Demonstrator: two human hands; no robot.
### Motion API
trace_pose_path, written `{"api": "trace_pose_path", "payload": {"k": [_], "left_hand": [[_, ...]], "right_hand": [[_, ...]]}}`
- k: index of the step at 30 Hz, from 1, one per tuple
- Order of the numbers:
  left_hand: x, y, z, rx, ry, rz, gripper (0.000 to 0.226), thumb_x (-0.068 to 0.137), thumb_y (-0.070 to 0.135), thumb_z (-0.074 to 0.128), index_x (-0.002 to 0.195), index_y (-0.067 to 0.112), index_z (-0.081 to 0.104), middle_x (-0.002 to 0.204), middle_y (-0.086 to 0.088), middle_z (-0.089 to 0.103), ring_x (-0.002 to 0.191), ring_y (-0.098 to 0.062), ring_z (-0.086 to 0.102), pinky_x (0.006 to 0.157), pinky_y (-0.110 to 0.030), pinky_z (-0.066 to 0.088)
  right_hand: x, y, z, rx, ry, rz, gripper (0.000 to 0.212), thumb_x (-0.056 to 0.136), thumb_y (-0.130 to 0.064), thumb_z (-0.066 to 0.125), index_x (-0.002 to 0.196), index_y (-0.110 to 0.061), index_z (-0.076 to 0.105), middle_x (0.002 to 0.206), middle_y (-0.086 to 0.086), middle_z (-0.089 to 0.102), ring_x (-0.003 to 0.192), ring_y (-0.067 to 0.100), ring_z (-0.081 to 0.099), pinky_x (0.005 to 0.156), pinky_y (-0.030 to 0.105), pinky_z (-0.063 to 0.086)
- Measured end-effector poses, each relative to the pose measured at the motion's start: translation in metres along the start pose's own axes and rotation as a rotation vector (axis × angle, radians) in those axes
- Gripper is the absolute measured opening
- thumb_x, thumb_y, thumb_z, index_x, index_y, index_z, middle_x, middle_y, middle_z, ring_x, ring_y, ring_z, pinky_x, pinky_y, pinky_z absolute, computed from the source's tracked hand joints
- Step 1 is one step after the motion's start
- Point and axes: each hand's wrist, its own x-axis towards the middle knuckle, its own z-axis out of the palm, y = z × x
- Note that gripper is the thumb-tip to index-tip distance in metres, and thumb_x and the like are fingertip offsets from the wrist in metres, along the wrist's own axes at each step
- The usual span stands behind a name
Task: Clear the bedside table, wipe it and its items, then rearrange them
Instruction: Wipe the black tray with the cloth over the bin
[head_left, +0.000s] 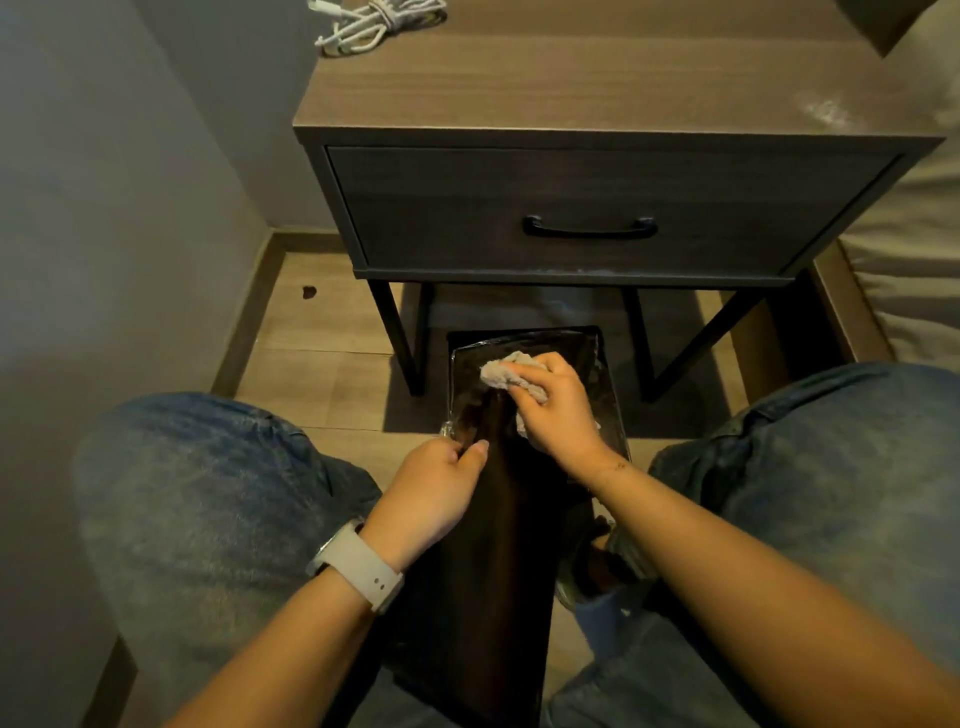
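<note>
While one left hand (434, 493) pinches one black box (498, 545), one right hand (550, 405) clutches one cloth (501, 371).

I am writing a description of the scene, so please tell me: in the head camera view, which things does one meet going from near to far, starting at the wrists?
White wristwatch → left hand → right hand with grey cloth → drawer handle → white cable bundle on the bedside table.
</note>
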Motion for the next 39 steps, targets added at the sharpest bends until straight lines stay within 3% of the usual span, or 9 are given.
{"api": "trace_pose_path", "payload": {"k": [5,11,15,18,20,25,28,34,39], "left_hand": [[-0.006,0.001,0.001,0.056,-0.053,0.044,0.044,0.099,0.039,0.045,0.091,0.004,0.070,0.086,-0.017,0.071,0.083,-0.027,0.066,0.080,-0.041,0.050],[-0.005,0.011,-0.020,0.175,-0.063,0.122,0.044,0.098,0.040,0.046,0.090,0.001,0.065,0.084,-0.022,0.067,0.079,-0.030,0.064,0.074,-0.043,0.048],[-0.010,0.011,-0.023,0.239,-0.097,0.140,0.034,0.097,0.041,0.048,0.082,0.014,0.063,0.074,-0.009,0.064,0.073,-0.022,0.062,0.067,-0.039,0.049],[-0.013,0.022,-0.032,0.380,-0.010,0.237,0.033,0.098,0.038,0.047,0.068,0.024,0.046,0.061,0.004,0.048,0.061,-0.012,0.048,0.054,-0.028,0.031],[-0.013,0.030,-0.042,0.404,-0.045,0.243,0.030,0.099,0.038,0.046,0.075,0.020,0.051,0.066,0.002,0.050,0.065,-0.015,0.050,0.057,-0.029,0.033],[-0.023,0.030,-0.055,0.277,-0.164,0.218,0.031,0.098,0.037,0.048,0.085,0.013,0.062,0.071,-0.002,0.058,0.068,-0.011,0.056,0.065,-0.028,0.040],[-0.030,0.027,-0.054,0.216,-0.182,0.204,0.031,0.096,0.039,0.051,0.093,0.012,0.063,0.075,0.000,0.059,0.067,-0.008,0.057,0.066,-0.028,0.043],[-0.055,0.029,-0.094,-0.039,-0.386,0.076,0.032,0.084,0.017,0.070,0.116,0.017,0.062,0.110,-0.001,0.071,0.100,-0.012,0.068,0.082,-0.022,0.055],[-0.070,0.016,-0.092,-0.197,-0.227,0.087,0.018,0.085,0.005,0.068,0.102,0.007,0.068,0.095,-0.011,0.073,0.090,-0.024,0.071,0.073,-0.026,0.056]], "right_hand": [[0.017,0.031,-0.028,-0.096,0.002,0.355,0.032,0.093,-0.023,0.055,0.122,-0.012,0.066,0.126,0.007,0.059,0.118,0.025,0.055,0.095,0.026,0.040],[0.025,-0.008,-0.039,-0.079,0.024,0.001,0.028,0.092,-0.025,0.059,0.117,-0.020,0.068,0.108,0.002,0.055,0.100,0.016,0.053,0.081,0.023,0.038],[0.034,0.016,-0.056,-0.287,-0.129,0.248,0.030,0.091,-0.022,0.056,0.120,-0.020,0.067,0.122,0.007,0.058,0.111,0.026,0.057,0.080,0.026,0.040],[0.035,0.009,-0.069,0.178,-0.097,0.370,0.030,0.091,-0.024,0.059,0.121,-0.021,0.065,0.123,0.000,0.062,0.111,0.018,0.059,0.089,0.027,0.045],[0.035,0.004,-0.078,0.475,-0.272,0.343,0.032,0.090,-0.031,0.063,0.122,-0.032,0.062,0.123,-0.010,0.063,0.111,0.006,0.060,0.095,0.023,0.046],[0.042,0.007,-0.088,0.471,-0.580,0.344,0.042,0.081,-0.028,0.074,0.121,-0.024,0.064,0.114,-0.005,0.070,0.108,0.012,0.065,0.095,0.027,0.049],[0.044,0.006,-0.088,0.622,-0.516,0.337,0.027,0.082,-0.012,0.070,0.108,-0.016,0.068,0.100,-0.001,0.074,0.096,0.011,0.069,0.077,0.018,0.053],[0.047,0.026,-0.098,0.855,-0.348,0.340,0.074,0.041,-0.041,0.093,0.106,-0.015,0.069,0.104,0.006,0.073,0.099,0.019,0.069,0.081,0.026,0.056],[0.031,0.023,-0.084,0.813,-0.167,0.358,0.056,0.063,-0.035,0.085,0.113,-0.015,0.067,0.105,0.004,0.072,0.106,0.025,0.066,0.087,0.030,0.054]]}}
